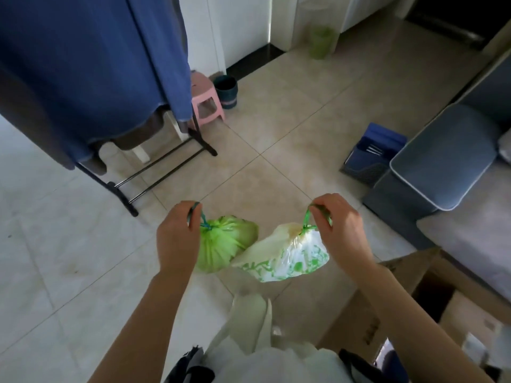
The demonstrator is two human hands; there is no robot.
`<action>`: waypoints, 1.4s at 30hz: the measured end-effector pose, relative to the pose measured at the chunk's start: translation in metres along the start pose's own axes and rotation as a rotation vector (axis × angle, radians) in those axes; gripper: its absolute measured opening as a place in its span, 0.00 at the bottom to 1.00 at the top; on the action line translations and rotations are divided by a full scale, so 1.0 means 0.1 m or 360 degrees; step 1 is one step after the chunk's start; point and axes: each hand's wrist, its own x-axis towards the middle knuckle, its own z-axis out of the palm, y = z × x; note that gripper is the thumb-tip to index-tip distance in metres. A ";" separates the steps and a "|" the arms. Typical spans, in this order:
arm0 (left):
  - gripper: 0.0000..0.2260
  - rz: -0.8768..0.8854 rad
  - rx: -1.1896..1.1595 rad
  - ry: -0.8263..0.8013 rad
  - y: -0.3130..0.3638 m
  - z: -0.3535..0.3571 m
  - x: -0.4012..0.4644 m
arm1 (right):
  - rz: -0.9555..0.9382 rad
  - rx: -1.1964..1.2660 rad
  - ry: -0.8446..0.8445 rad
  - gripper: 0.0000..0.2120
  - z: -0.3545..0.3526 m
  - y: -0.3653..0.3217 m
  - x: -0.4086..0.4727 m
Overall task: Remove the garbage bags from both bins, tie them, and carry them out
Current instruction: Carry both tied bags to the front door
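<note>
My left hand [177, 236] is closed around the drawstring loop of the green garbage bag [225, 243], which hangs knotted just below my knuckles; the hand covers the bag's left edge. My right hand [341, 230] pinches the green drawstring of the white garbage bag with green print [287, 257], also cinched shut at the neck. The two bags touch, the white one overlapping the green one's lower right. Both hang above the tiled floor [271, 120].

Further out, a dark teal bin [226, 91] stands beside a pink stool [206, 106], the stool half hidden by blue cloth [91, 64] draped over a black rack [154, 172]. A pale green bin [321, 41] stands far back by the white wall, too blurred to see whether it is lined. To my right are a blue basket [373, 153] and a grey cushioned seat [448, 156], cut off by the frame edge. A cardboard box [431, 294] lies at the lower right, its contents too dark to make out. My white top [276, 360] fills the bottom edge.
</note>
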 end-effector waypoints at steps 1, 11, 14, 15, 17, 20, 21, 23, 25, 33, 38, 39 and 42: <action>0.05 0.0025 -0.0015 -0.0022 0.05 0.16 0.18 | 0.0023 -0.0002 0.0004 0.02 0.00 0.09 0.19; 0.05 0.0303 -0.0170 -0.0282 0.54 1.71 2.16 | 0.0294 -0.0156 0.0133 0.01 -0.03 0.87 2.27; 0.05 0.0375 -0.0205 -0.0325 0.73 2.09 2.78 | 0.0408 -0.0190 0.0190 0.01 -0.09 1.06 2.86; 0.06 0.0396 -0.0217 -0.0343 0.79 2.22 2.98 | 0.0452 -0.0193 0.0203 0.02 -0.11 1.13 3.04; 0.08 0.0415 -0.0257 -0.0407 0.90 2.47 3.33 | 0.0536 -0.0191 0.0236 0.03 -0.14 1.28 3.39; 0.12 0.0453 -0.0251 -0.0488 1.05 2.87 3.85 | 0.0653 -0.0151 0.0274 0.03 -0.16 1.54 3.90; 0.12 0.0480 -0.0218 -0.0508 1.09 3.02 4.02 | 0.0683 -0.0147 0.0277 0.03 -0.16 1.64 4.08; 0.12 0.0529 -0.0149 -0.0522 1.18 3.32 4.35 | 0.0719 -0.0148 0.0290 0.03 -0.17 1.87 4.44; 0.11 0.0470 -0.0131 -0.0540 1.28 3.60 4.70 | 0.0733 -0.0115 0.0322 0.02 -0.18 2.09 4.82; 0.04 0.0554 -0.0176 -0.0446 1.87 4.65 6.18 | 0.0658 -0.0149 0.0453 0.01 -0.40 2.91 6.43; 0.05 0.0597 -0.0206 -0.0471 2.28 5.32 7.08 | 0.0660 -0.0169 0.0463 0.02 -0.52 3.42 7.40; 0.05 0.0618 -0.0223 -0.0487 2.34 5.48 7.27 | 0.0671 -0.0162 0.0473 0.02 -0.54 3.53 7.58; 0.07 0.0621 -0.0295 -0.0518 2.50 6.00 7.82 | 0.0744 -0.0157 0.0525 0.02 -0.60 3.88 8.15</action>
